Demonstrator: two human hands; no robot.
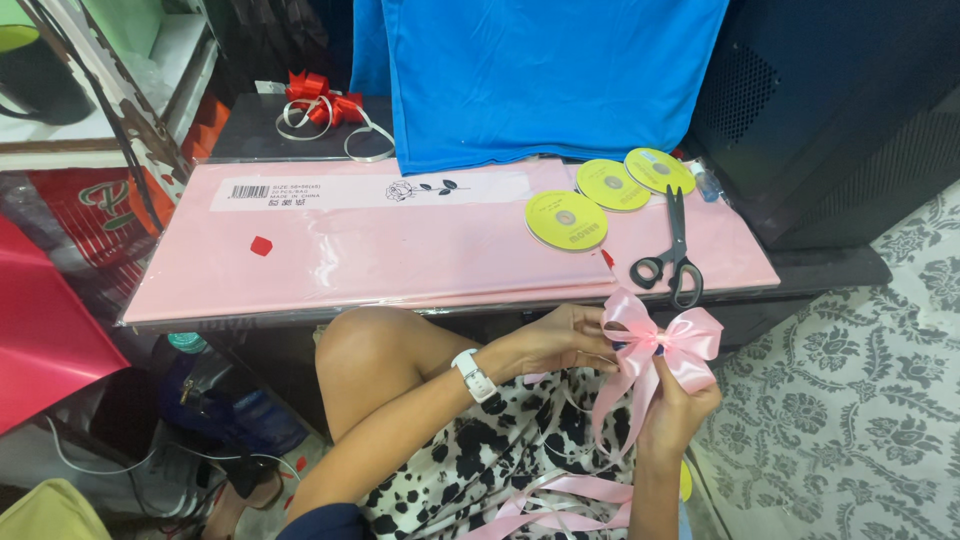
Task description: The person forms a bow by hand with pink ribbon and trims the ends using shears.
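Observation:
A pink satin ribbon bow (678,338) with several loops is held in front of the table edge, its tails hanging down over my lap. My left hand (560,340), with a white watch on the wrist, pinches the bow's left side at the knot. My right hand (672,408) grips the bow from below, fingers closed around the centre and tails. More pink ribbon (560,498) lies loose across my black-and-white patterned clothing.
A low table carries a pink wrapped pack of sheets (400,240), three yellow ribbon spools (566,220), black scissors (672,260), a red-and-white bow (322,108) and a blue cloth (540,70). Patterned floor lies to the right.

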